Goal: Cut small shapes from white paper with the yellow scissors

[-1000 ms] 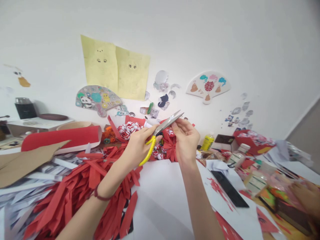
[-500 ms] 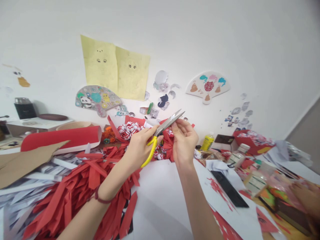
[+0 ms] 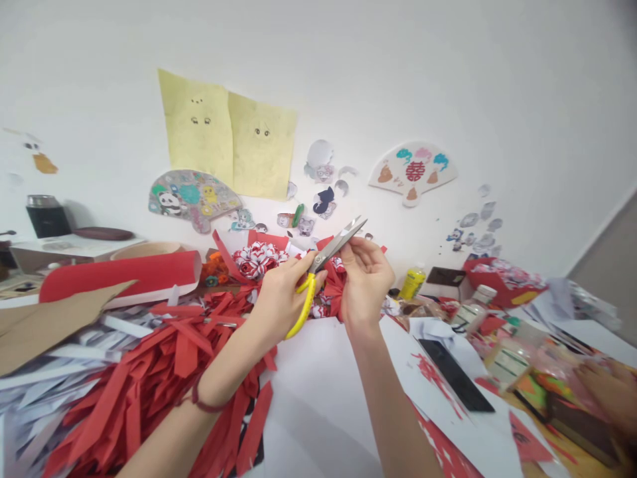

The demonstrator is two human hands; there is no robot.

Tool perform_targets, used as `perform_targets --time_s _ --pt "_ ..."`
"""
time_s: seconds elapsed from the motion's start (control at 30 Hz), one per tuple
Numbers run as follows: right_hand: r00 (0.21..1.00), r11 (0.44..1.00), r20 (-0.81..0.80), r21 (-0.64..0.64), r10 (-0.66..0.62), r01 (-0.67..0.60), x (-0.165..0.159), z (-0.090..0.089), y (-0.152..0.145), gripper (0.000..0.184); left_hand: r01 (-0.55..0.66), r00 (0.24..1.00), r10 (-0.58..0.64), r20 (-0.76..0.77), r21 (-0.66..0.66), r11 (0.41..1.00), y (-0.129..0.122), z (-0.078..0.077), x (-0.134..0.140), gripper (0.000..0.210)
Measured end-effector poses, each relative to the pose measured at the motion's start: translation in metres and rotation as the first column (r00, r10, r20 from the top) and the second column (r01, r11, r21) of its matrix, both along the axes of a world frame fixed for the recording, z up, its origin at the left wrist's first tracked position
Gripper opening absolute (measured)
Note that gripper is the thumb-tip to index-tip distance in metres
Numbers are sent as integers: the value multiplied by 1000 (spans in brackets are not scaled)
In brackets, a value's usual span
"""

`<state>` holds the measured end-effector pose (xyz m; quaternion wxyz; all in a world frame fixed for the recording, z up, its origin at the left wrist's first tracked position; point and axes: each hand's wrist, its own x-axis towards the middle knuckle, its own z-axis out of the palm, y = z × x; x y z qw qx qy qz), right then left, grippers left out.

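Note:
Up in front of me, my left hand grips a pair of scissors by its yellow handles. The steel scissor blades point up and to the right, their tips slightly apart. My right hand is closed in a pinch beside the blades, with thumb and forefinger close to their lower edge. Whatever lies between those fingers is hidden or too small to name. Behind both hands are red paper pieces and red-and-white paper flowers.
Red paper strips and white strips heap up at left. White paper lies under my hands. Rightward are a black flat object, bottles and what seems another person's hand. A wall stands behind.
The scissor handles have swung slightly to a steeper angle in my left hand. My right hand keeps nearly the same place and pinch.

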<state>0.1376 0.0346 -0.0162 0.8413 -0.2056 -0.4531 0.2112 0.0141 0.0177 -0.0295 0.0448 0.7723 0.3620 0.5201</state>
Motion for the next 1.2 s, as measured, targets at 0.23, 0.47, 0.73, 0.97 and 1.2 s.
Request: perform_targets --time_s 0.23,0.47,0.73,0.97,1.2 --pt "997 998 35 8 -69 68 0 -2 -2 21 -29 1000 29 -13 -11 1000 -3 0 3 31" --pt "991 993 52 10 -120 119 -2 -2 -3 19 -29 1000 29 0 -20 999 -5 1 5 31" --pt "985 986 47 27 -167 165 -3 -3 -3 16 -41 999 41 9 -37 998 -6 -2 9 35" --pt "994 999 95 -11 -52 54 0 -1 -2 21 29 980 -5 198 -118 993 -10 0 6 32" --pt "973 984 151 -63 172 -165 8 2 3 23 -42 958 70 277 -109 993 -10 12 -11 42"
